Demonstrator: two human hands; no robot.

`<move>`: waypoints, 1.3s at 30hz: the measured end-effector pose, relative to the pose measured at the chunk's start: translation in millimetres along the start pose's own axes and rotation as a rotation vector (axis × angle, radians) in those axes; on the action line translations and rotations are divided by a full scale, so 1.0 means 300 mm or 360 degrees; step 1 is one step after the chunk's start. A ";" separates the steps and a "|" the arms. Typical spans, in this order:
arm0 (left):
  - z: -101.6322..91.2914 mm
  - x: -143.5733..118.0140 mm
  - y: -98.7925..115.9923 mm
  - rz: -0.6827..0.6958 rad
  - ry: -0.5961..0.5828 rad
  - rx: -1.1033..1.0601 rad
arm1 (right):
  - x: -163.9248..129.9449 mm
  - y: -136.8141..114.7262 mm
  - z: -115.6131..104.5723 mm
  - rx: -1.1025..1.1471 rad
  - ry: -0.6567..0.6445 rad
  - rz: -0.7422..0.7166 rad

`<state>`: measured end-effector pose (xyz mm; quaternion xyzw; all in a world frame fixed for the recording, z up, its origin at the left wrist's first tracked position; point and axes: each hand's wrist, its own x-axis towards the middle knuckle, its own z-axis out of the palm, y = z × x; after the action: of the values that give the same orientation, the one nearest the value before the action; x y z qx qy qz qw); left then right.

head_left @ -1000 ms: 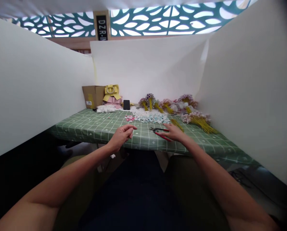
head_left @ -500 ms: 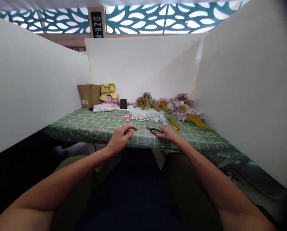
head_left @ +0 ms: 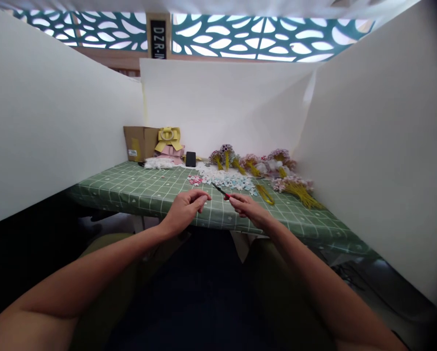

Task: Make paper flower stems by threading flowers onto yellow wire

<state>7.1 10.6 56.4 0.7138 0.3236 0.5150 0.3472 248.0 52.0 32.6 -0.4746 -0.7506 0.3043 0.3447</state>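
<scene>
Right hand (head_left: 248, 206): closed around the red-handled cutters (head_left: 221, 191), lifted just above the near edge of the table (head_left: 138, 187); dark tips angled up and left toward the other hand, presumably so the blades meet whatever is held there.

Left hand (head_left: 185, 208): thumb and fingertips pinched together, apparently on something too small to make out, held level with the cutter tips, just apart from them.

Cutters: slim, red grips mostly hidden in the fist, short black nose showing; whether the blades are parted cannot be told.

Behind the hands: scattered small paper blossoms (head_left: 228, 180), white, blue and pink; yellow-stemmed flower bunches (head_left: 291, 185) along the right; cardboard box (head_left: 141, 143), yellow bow (head_left: 169, 138), dark phone (head_left: 190, 159) at the back.
</scene>
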 end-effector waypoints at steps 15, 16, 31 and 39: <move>-0.032 0.009 0.026 -0.0020 0.0220 -0.0274 | -0.097 -0.202 0.144 -0.0303 0.0168 -0.0390; -0.032 0.009 0.026 -0.0014 0.0225 -0.0272 | -0.101 -0.209 0.147 -0.0344 0.0158 -0.0397; -0.025 -0.002 0.038 0.0060 0.0223 -0.0164 | -0.116 -0.235 0.160 -0.0409 0.0213 -0.0344; -0.021 0.001 0.030 -0.0009 0.0177 -0.0277 | -0.115 -0.231 0.161 -0.0407 0.0198 -0.0346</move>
<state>2.0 6.9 65.5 0.6503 0.2985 0.5790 0.3907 185.1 -11.3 51.3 -0.4484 -0.8074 0.1373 0.3580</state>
